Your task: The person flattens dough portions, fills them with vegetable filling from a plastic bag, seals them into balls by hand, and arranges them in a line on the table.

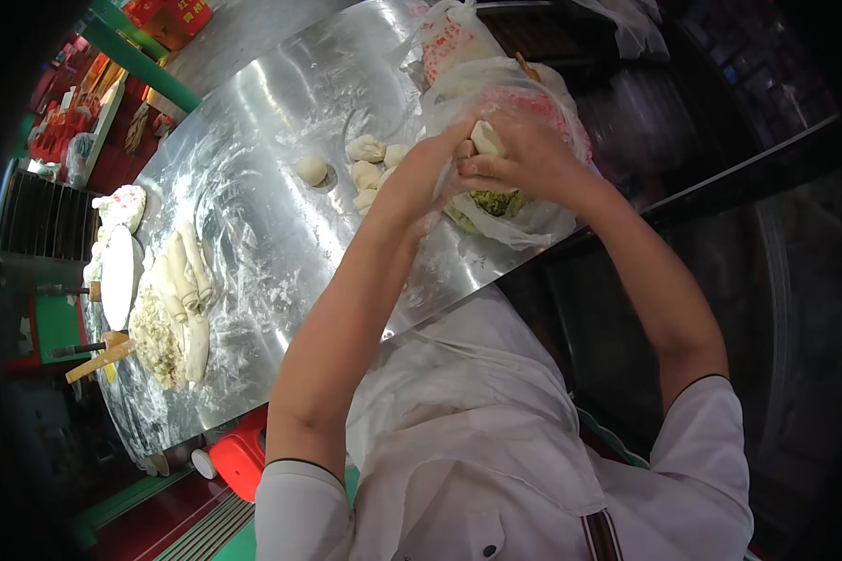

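My left hand (pixel 440 166) and my right hand (pixel 529 154) meet at the table's right side, above a bag of green filling (pixel 499 203). Between them they hold a pale piece of dough (pixel 486 139), with their fingers curled round it. Just left of my hands lies a group of dough pieces (pixel 366 148), with one round dough ball (pixel 312 170) a little apart. Behind my hands stand plastic bags with pink and red patterns (pixel 453 47).
The floured metal table (pixel 281 122) carries long dough strips (pixel 185 271) and a crumbly heap (pixel 155 341) at the left. Near its left edge are a white oval object (pixel 119 276) and a wooden-bladed scraper (pixel 103 359). A red stool (pixel 241 461) stands below.
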The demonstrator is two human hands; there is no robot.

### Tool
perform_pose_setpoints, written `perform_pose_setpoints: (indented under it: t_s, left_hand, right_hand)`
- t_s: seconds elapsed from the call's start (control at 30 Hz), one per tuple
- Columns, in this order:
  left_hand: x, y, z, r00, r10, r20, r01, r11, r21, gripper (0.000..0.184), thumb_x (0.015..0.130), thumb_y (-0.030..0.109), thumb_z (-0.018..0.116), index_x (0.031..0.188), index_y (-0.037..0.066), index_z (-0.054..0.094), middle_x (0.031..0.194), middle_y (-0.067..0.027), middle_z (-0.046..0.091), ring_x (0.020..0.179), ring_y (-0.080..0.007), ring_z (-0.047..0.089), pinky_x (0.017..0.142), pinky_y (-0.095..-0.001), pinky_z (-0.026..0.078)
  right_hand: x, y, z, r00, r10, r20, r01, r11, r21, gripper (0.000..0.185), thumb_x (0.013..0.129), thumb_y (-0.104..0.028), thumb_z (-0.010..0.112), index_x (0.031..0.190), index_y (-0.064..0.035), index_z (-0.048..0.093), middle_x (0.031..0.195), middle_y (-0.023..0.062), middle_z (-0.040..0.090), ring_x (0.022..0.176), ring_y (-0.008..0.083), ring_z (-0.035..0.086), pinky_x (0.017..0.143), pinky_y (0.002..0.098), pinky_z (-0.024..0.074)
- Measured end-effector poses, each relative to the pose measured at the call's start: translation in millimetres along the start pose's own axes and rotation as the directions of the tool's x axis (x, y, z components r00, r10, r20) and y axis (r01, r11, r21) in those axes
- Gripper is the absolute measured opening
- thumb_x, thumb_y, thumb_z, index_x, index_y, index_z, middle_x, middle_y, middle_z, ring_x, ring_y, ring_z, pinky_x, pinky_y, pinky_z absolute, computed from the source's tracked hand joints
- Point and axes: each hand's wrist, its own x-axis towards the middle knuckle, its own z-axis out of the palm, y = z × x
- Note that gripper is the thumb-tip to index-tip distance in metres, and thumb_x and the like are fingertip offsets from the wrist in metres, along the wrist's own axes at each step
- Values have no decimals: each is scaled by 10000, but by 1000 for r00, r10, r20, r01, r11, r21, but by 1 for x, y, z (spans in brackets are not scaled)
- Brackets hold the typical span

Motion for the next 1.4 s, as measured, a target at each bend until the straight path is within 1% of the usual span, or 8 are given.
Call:
perform_pose_setpoints:
  t_s: [0.13, 0.33, 0.4, 0.6, 0.77, 0.87, 1.07, 1.4]
  left_hand:
    - [-16, 12, -27, 993, 76, -86, -50, 961, 272, 611, 1057, 485, 401, 1193, -78, 596, 1032, -192, 713, 966, -260, 680, 990, -379, 481]
    - [-31, -6, -11, 861, 293, -415, -412, 881, -234, 800, 1038, 655, 306, 1380, -46, 483, 1351, -131, 565, 1144, -205, 602, 984, -373, 497]
    - [-48, -14, 2, 839, 370, -400, -486, 840, -243, 761, 1046, 620, 341, 1384, -49, 473, 1318, -121, 577, 1157, -204, 598, 1002, -371, 490]
    - [-84, -11, -44, 712, 410, -570, -410, 902, 137, 407, 1060, 419, 512, 1011, 31, 623, 1147, -209, 674, 949, -180, 671, 827, -287, 555]
    - [-106, 0, -75, 649, 394, -651, -537, 843, -25, 417, 1057, 452, 504, 905, 72, 588, 1140, -239, 682, 757, -158, 632, 617, -289, 526]
    - [-116, 3, -88, 805, 310, -506, -396, 915, -70, 464, 1059, 439, 495, 916, 6, 579, 1007, -179, 703, 698, -174, 656, 566, -311, 560]
    - [-124, -2, -103, 697, 429, -574, -483, 873, 66, 556, 1018, 545, 531, 991, -4, 617, 793, -105, 656, 525, -150, 586, 472, -274, 464]
    - [-133, -5, -113, 934, 36, -355, -33, 999, 14, 654, 1029, 622, 410, 926, 20, 644, 690, -73, 627, 540, -162, 615, 500, -290, 500]
  right_hand:
    - [14, -27, -25, 900, 306, 309, -397, 868, 297, 376, 935, -360, 652, 1127, -37, 675, 969, 160, 682, 842, 343, 666, 752, 440, 527]
    - [42, -106, 61, 932, 217, -289, -15, 821, 571, 466, 1064, -379, 505, 1329, -1, 572, 1100, 133, 674, 964, 179, 619, 893, 297, 481]
    - [63, -111, 43, 752, 598, 277, -573, 387, 722, 617, 1083, -466, 398, 1430, 35, 494, 1307, 184, 607, 1206, 229, 577, 1041, 312, 426]
    - [59, -145, 80, 781, 576, 240, -434, 225, 872, 740, 1021, -524, 482, 1451, 77, 436, 1413, 251, 495, 1170, 341, 600, 1043, 386, 439]
    - [25, -168, 111, 869, 427, 248, -474, 578, 664, 636, 1029, -424, 537, 1356, 121, 501, 1299, 240, 568, 1002, 234, 665, 918, 363, 512]
    - [25, -159, 113, 731, 268, 628, -610, -155, 777, 370, 1066, -349, 508, 1098, 8, 601, 834, 40, 629, 736, 100, 583, 715, 258, 491]
    - [27, -166, 101, 685, 397, 611, -725, 452, 519, 402, 1014, -396, 591, 1017, 3, 643, 840, 50, 639, 718, 113, 597, 649, 271, 483]
    - [36, -163, 107, 909, 163, 383, -378, 708, 596, 203, 945, -199, 637, 1030, -17, 666, 962, 126, 687, 829, 275, 641, 771, 402, 481]
